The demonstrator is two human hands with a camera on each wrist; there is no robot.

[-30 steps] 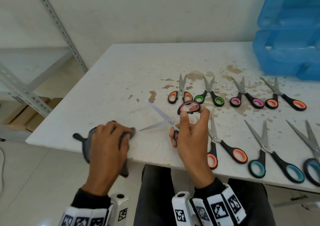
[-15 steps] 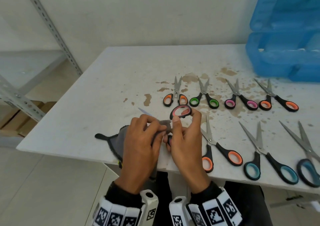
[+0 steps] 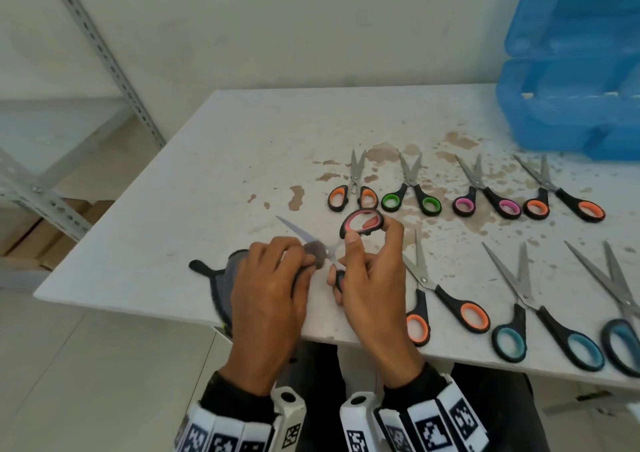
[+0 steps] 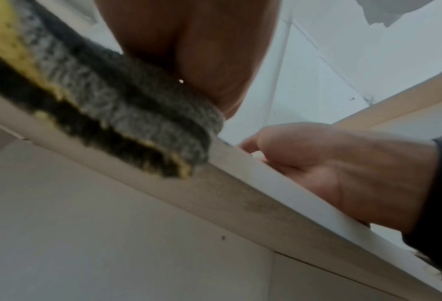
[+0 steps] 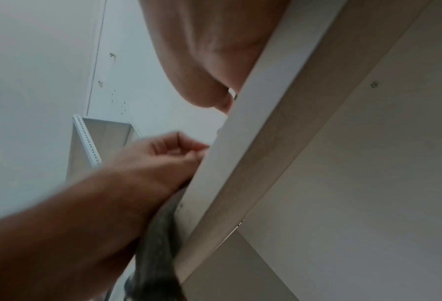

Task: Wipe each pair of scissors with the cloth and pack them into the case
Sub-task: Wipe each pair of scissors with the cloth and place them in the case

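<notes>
On the table the blue case stands open, its inside unclear.

The white counter is stained with brown patches beyond the hands. A grey cloth lies on it under the left hand, hanging over the near edge. Seven scissors lie to the right of the right hand in two rows, with the blue case at the far right corner.
</notes>
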